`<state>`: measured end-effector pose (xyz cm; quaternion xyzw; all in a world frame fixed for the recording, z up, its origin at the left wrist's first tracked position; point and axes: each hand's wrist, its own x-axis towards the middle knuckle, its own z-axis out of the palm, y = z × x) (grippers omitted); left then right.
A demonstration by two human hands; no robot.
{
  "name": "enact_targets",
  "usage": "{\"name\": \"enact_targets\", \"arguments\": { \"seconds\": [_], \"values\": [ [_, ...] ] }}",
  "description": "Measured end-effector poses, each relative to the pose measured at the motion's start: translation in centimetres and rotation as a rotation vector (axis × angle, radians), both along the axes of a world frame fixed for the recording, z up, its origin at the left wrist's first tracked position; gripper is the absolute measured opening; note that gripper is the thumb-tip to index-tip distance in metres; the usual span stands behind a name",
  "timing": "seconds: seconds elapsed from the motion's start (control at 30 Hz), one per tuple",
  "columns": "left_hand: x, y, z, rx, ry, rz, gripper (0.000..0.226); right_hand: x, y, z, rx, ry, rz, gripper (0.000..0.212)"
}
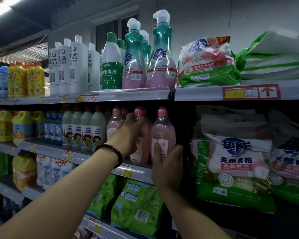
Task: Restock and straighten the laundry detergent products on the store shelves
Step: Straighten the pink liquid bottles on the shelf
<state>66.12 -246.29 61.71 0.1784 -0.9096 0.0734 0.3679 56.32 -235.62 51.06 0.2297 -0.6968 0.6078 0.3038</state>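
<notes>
Pink bottles (162,135) at the middle shelf's right end: translucent pink, darker pink round caps. Teal pump bottles (160,56) on the top shelf: white pumps, pink lower halves, blue-and-white logos. Powder bags (235,169): green, white and pink, blue lettering. Yellow bottles (26,80) toward the top shelf's left end: orange caps. Price tags (251,92): red with yellow.

Head view faces shelves (128,97) closely, tilted upward.

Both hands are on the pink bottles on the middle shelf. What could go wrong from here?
1. The right hand holds the rightmost pink-capped clear pink bottle at the shelf's front edge; it could slip off.
2. The left hand reaches between tightly packed neighbouring pink bottles and might topple them.
</notes>
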Motion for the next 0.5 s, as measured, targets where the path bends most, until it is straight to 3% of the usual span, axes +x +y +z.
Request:
{"name": "enact_targets", "arguments": {
  "seconds": [0.17,0.37,0.5],
  "values": [
    [1.3,-0.1,-1.4,-0.052,0.076,0.014,0.113,-0.1,0.1,-0.1,0.028,-0.017,0.008,0.060],
    [2.7,-2.2,-3.0,0.015,0.327,0.171,0.100,-0.1,-0.1,-0.1,0.027,-0.022,0.013,0.058],
    [3.0,-3.2,-2.6,0.127,0.201,0.341,0.101,-0.2,-0.2,0.0,0.013,-0.014,0.012,0.053]
  ]
}}
